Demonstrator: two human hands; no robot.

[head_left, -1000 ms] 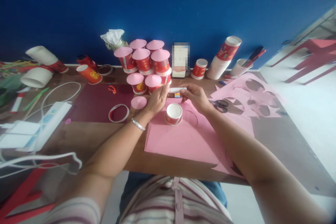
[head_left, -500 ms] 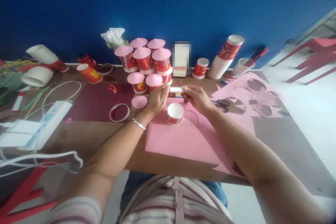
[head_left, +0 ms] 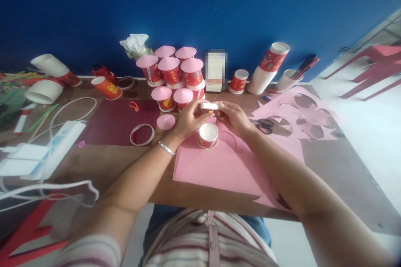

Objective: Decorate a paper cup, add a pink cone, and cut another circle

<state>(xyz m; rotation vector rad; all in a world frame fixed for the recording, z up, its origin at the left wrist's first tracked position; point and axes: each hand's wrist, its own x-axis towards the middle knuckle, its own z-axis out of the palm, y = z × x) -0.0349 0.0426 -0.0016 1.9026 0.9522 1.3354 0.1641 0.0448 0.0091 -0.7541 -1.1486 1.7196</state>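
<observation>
Above the far edge of the pink paper, my left hand and my right hand meet around a small white piece. It looks like a short band or tube; its exact kind is unclear. Both hands are closed on its ends, fingers partly hidden behind it. A bit of orange shows just below the piece. Nearer to me, a short red-and-white paper cup stands open side up on the pink paper, apart from my hands.
Behind my left hand stand several red cups with pink cone tops. A phone leans at the wall. Scissors and cut pink paper lie right. A cut cup ring and a power strip are left.
The white piece has turned slightly between my hands, and its edge now looks more rounded. My left fingers have shifted, with the thumb now below it. The cup stays put.
</observation>
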